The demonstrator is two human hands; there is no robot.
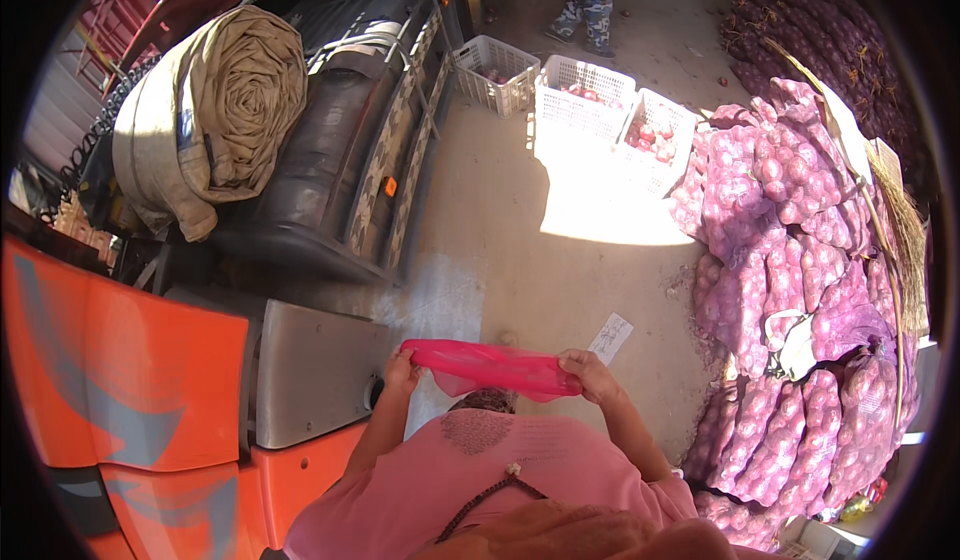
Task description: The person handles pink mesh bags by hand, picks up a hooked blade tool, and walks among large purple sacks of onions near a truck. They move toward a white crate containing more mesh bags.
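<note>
A bright pink piece of thin, sheer cloth (490, 368) is stretched sideways in front of my chest. My left hand (403, 370) grips its left end with curled fingers. At the opposite end, my right hand (588, 375) has its fingers closed on the cloth. Between the two hands the cloth is gathered into a loose band and sags a little on the right. Both forearms are bent, and my pink shirt lies below them.
Mesh sacks of red onions (770, 260) are piled along the right. White plastic crates (655, 140) holding onions stand ahead, near a person's legs (590, 20). An orange truck (170, 360) with a rolled tarpaulin (215, 110) fills the left. A paper slip (611, 338) lies on the concrete floor.
</note>
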